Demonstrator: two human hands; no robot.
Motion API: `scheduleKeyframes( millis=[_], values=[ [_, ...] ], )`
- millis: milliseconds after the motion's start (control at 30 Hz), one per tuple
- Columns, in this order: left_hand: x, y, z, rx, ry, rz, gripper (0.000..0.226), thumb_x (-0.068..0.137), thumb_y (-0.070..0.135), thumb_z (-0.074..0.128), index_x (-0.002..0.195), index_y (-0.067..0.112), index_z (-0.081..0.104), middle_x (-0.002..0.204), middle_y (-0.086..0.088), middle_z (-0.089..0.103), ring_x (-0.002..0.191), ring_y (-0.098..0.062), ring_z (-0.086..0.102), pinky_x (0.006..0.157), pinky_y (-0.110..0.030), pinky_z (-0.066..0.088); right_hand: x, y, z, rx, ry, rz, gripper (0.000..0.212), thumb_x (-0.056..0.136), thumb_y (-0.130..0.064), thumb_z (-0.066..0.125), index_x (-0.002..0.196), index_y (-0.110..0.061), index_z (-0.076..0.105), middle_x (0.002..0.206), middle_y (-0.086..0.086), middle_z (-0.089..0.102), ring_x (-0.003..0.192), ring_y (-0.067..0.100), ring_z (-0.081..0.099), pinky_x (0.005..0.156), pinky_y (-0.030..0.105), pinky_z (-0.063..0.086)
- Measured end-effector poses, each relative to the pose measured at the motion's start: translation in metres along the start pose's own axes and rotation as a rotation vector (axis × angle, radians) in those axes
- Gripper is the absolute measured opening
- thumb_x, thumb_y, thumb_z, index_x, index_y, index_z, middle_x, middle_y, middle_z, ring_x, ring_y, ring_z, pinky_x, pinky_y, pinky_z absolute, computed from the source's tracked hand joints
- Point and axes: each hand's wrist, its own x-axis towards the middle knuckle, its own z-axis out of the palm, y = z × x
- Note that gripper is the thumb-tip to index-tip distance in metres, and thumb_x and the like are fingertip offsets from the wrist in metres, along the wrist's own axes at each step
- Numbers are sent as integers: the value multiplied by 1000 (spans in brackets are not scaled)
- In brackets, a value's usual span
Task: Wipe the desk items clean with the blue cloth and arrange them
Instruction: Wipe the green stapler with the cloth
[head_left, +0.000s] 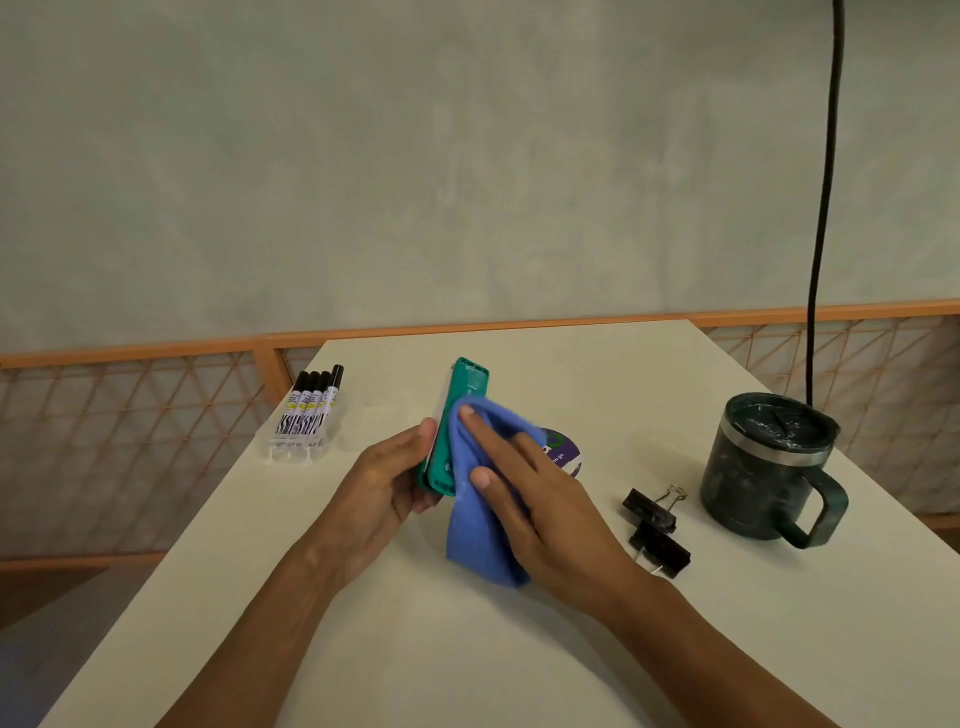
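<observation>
L hand (384, 478) grips green stapler (460, 384), R hand (550, 504) pinches blue cloth (483, 540) on it; purple roll (563, 449) half-hidden behind

1. Left hand (395, 478) grips green item (460, 410) upright above the desk (467, 665).
2. Right hand (545, 499) presses blue cloth (483, 535), pinched between fingers, against it.
3. Markers (311, 410) lie left; binder clips (657, 530) and mug (763, 467) right.
</observation>
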Motion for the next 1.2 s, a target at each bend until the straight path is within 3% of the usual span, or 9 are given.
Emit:
scheduleKeyframes(
  millis=[133, 267, 400, 600, 767, 900, 967, 1067, 1200],
  values=[
    [0, 11, -5, -40, 60, -20, 39, 93, 50, 66, 110, 21, 87, 118, -10, 76, 116, -30, 58, 104, -47, 44, 0, 9, -3, -339, -33, -167, 61, 112, -31, 32, 166, -56, 16, 112, -6, 49, 79, 14, 46, 60, 34, 47],
    [-6, 19, -5, 39, -28, -59, 62, 57, 70, 95, 101, 27, 88, 95, 3, 76, 84, -7, 67, 75, -23, 56, 6, 7, -8, -420, 57, -37, 81, 101, -17, 39, 165, -58, 9, 101, -5, 42, 72, 14, 38, 56, 27, 33],
    [-8, 19, -2, 108, -18, -104, 33, 75, 54, 85, 90, 25, 88, 87, 0, 68, 77, -9, 56, 67, -23, 44, 6, 6, -9, -382, 82, 40, 77, 102, -22, 32, 163, -60, 3, 103, -6, 38, 72, 14, 42, 53, 26, 37],
    [-7, 19, -14, 106, 2, -50, 79, 41, 77, 97, 100, 26, 89, 91, 2, 72, 77, -8, 59, 67, -20, 52, 3, 2, -2, -479, 93, -104, 81, 91, -12, 39, 164, -46, 30, 97, -4, 48, 71, 12, 35, 52, 25, 28],
    [-11, 23, -8, 158, -50, -74, 46, 80, 66, 75, 111, 34, 86, 115, -11, 81, 85, -13, 55, 73, -28, 44, 8, 13, -8, -448, 184, 61, 92, 94, -3, 56, 166, -49, 22, 99, -8, 36, 70, 15, 40, 44, 33, 44],
    [-9, 19, -9, 150, 20, -90, 60, 56, 74, 90, 96, 29, 88, 95, -3, 68, 78, -11, 54, 72, -27, 44, 0, 2, 6, -443, 97, -63, 77, 96, -15, 45, 166, -43, 28, 101, -6, 45, 72, 11, 37, 50, 26, 34],
    [-7, 18, -14, 129, 35, -80, 66, 48, 75, 94, 94, 27, 88, 101, -10, 60, 82, -12, 54, 75, -29, 43, -3, -3, 12, -500, 42, -136, 69, 100, -22, 40, 166, -42, 31, 103, -4, 50, 74, 11, 39, 55, 24, 31],
    [-6, 19, -17, 110, 27, -83, 64, 51, 74, 96, 92, 25, 88, 106, -12, 55, 88, -18, 43, 75, -32, 37, 6, 0, 4, -507, 159, -101, 78, 92, -11, 48, 163, -39, 39, 95, -3, 46, 68, 14, 37, 47, 16, 19],
    [-7, 19, -9, 185, -24, -74, 46, 85, 65, 70, 109, 29, 87, 114, -10, 81, 89, -32, 32, 71, -33, 32, 9, 7, -5, -395, 154, 95, 95, 97, -2, 61, 165, -52, 17, 100, -7, 35, 72, 17, 45, 50, 35, 47]
  ],
)
